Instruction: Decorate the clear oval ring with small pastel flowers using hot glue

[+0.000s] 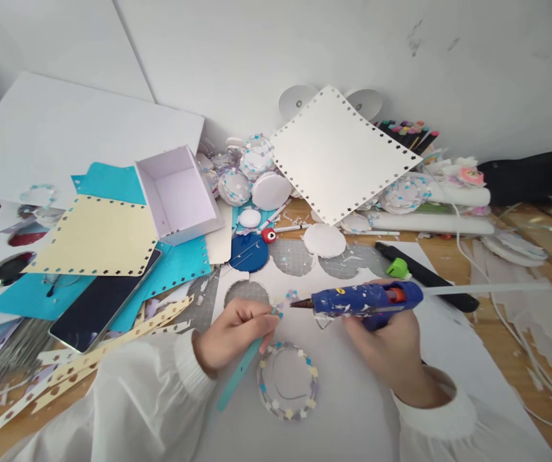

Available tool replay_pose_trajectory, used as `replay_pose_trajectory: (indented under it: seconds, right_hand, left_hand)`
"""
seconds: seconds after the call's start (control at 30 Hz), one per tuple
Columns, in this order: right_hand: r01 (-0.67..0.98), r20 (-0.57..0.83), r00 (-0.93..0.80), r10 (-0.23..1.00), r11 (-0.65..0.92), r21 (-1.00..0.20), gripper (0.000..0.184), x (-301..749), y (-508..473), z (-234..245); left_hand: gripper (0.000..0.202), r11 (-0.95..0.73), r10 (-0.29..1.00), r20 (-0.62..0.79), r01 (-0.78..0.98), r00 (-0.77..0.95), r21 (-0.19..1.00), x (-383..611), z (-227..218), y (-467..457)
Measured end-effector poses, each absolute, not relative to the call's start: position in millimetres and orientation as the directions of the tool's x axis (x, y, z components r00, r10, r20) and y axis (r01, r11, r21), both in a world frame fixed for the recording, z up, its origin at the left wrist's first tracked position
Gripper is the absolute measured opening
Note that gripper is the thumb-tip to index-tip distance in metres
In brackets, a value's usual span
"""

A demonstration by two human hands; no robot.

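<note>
My right hand (391,346) is wrapped around the handle of a blue hot glue gun (353,298), its nozzle pointing left. Between the closed fingers of my left hand (237,333) are slim teal tweezers (240,378), their broad end slanting down toward me. Tiny blue and lilac paper pieces (291,295) show by the tweezer tips and the nozzle; whether they are gripped is too small to tell. Just below both hands, a ring (261,385) trimmed with small cream, blue and lilac paper shapes lies on the white sheet (353,398).
Left are a phone (97,314), a cream punched sheet (97,237), a lilac box (160,205) and punched paper strips (78,359). Behind stand a white punched card (343,154) and decorated round pieces (235,186). A black-handled tool (430,282) and white cord (492,308) lie right.
</note>
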State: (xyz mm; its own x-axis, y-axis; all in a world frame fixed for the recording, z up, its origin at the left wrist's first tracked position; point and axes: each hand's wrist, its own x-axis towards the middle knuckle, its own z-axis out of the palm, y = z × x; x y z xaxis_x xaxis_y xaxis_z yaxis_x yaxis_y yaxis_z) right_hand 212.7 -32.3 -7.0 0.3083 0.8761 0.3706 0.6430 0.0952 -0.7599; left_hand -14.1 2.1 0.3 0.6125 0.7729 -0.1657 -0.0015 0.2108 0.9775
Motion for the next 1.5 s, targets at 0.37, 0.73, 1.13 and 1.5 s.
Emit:
replay_pose_trajectory:
  seconds: [0.37,0.73,1.13,1.5]
  right_hand:
    - [0.731,0.378,0.252,0.891,0.081,-0.678,0.021,214,-31,-10]
    - [0.733,0.401,0.216,0.89,0.124,-0.669,0.02,216,-32,-12]
    - [0.748,0.409,0.198,0.891,0.132,-0.65,0.019,215,-30,-8]
    - [0.812,0.441,0.425,0.79,-0.116,-0.573,0.035,237,-30,-12]
  left_hand:
    - [0.05,0.229,0.755,-0.18,0.003,0.63,0.973,-15,2,1]
    - [0.05,0.224,0.763,-0.181,0.009,0.621,0.975,-15,1,1]
    - [0.05,0.229,0.752,-0.174,-0.005,0.636,0.973,-15,1,2]
    - [0.05,0.234,0.757,-0.165,-0.028,0.632,0.972,-15,-2,2]
